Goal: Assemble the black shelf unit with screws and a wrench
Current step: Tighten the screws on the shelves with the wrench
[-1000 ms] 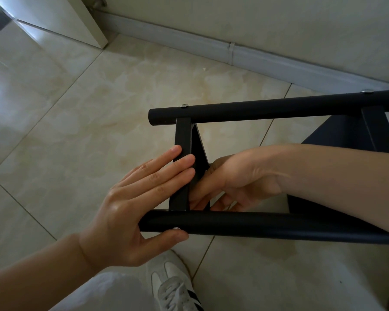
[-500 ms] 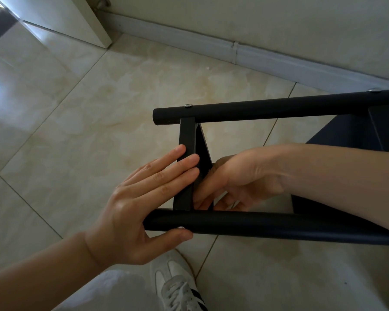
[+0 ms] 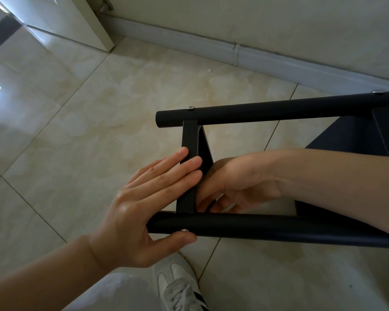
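The black shelf unit lies on its side on the floor, with a far round tube (image 3: 279, 110) and a near round tube (image 3: 267, 227) joined by a flat crossbar (image 3: 190, 140). My left hand (image 3: 139, 205) lays straight fingers across the crossbar, and its thumb presses under the near tube beside a silver screw head (image 3: 184, 230). My right hand (image 3: 240, 182) reaches between the tubes with its fingers curled down behind the crossbar. What they hold is hidden. Two more screw heads (image 3: 191, 107) (image 3: 377, 92) sit on the far tube.
Glossy tiled floor (image 3: 88, 131) lies all around. A wall with a skirting board (image 3: 234, 52) runs behind the frame, and a white cabinet corner (image 3: 94, 25) stands at the upper left. My white shoe (image 3: 180, 286) is just below the near tube.
Both hands keep their places on the frame. Only the view has shifted slightly.
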